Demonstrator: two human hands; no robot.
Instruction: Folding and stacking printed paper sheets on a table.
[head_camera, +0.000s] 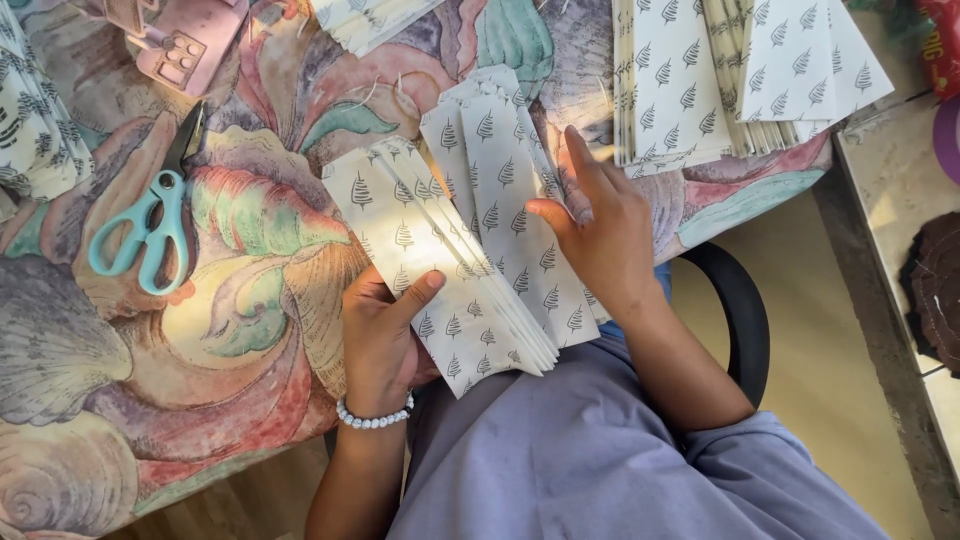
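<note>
— At the near edge of the table (230, 330), what is the item?

— Item: fanned stack of paper bags (470, 250), flat, white, printed all over with small dark leaf sprigs. Long narrow pieces, overlapped like cards, the lower ends hanging just past the table edge over the person's lap.

— Handling?

— Judged light and thin, flexible rather than stiff, easily creased. The sheets look smooth and likely to slide over one another, so the fan could slip apart if pinched loosely. Best taken at the lower end, thumb on top and fingers beneath, where all layers overlap.

— Hands?

— Left hand (385, 335), beaded bracelet (373, 417) at the wrist: gripping the lower left of the stack, thumb pressed on its top face. Right hand (590, 235): fingers extended and loose, resting on the right side of the fan, pinching nothing that I can see.

— Nearby?

— Teal-handled scissors (150, 225) well to the left; further stacks of the same printed bags (720, 70) at the far right of the table.
</note>
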